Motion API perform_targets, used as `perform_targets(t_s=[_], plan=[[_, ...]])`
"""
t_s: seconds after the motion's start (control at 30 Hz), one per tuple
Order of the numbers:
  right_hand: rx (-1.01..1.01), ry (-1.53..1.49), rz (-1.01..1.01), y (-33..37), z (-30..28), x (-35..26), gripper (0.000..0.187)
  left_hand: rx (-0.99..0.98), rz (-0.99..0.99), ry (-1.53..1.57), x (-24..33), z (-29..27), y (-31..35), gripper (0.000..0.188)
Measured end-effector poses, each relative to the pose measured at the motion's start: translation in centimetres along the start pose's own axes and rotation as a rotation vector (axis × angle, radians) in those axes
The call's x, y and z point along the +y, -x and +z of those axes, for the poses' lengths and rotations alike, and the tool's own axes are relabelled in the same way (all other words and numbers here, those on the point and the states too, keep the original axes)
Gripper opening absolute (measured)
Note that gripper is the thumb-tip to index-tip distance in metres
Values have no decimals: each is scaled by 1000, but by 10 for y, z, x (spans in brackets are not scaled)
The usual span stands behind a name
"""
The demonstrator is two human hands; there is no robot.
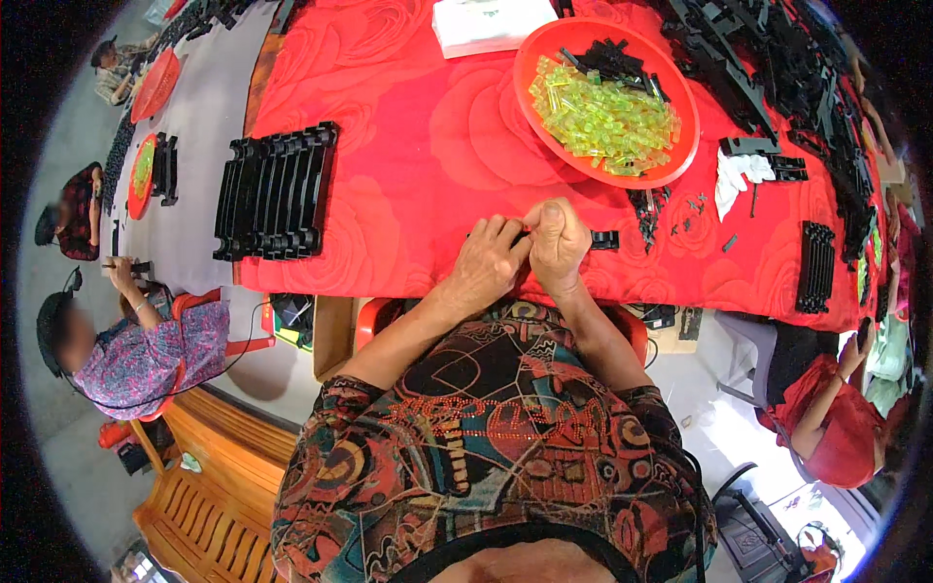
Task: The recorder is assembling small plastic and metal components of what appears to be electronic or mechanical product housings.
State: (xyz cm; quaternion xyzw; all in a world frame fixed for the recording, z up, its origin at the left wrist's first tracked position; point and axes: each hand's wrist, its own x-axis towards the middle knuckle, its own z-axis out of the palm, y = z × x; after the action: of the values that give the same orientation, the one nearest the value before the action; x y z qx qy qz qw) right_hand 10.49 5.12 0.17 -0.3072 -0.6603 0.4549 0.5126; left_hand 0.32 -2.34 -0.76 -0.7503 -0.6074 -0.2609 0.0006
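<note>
My left hand (488, 260) is closed over a long black plastic part (604, 240), its curled fingers on the near edge of the red-covered table. Against it, my right hand (561, 243) is a fist with the thumb on top. The end of the black part sticks out beyond the right hand, while its middle is hidden under both hands. What the right fingers pinch cannot be seen. Beyond the right hand stands a round red tray (696, 126) heaped with small clear yellow-green pieces (607, 117) and a pile of small black pieces (614, 60).
On the left lies a row of black slotted parts (275, 192). A white box (491, 26) stands at the back. To the right are a crumpled white cloth (739, 180), a black stack (815, 267) and a large heap of black parts (739, 68). Other people sit on both sides.
</note>
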Motion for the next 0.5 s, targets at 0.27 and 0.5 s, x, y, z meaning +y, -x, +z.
perform_targets(t_s=[0.27,0.5], plan=[[275,-430,199,-8,-25,-2,40,25,1,-6,1,2,1,24],[286,-493,222,-8,-34,0,43,26,14,-33,2,4,3,25]])
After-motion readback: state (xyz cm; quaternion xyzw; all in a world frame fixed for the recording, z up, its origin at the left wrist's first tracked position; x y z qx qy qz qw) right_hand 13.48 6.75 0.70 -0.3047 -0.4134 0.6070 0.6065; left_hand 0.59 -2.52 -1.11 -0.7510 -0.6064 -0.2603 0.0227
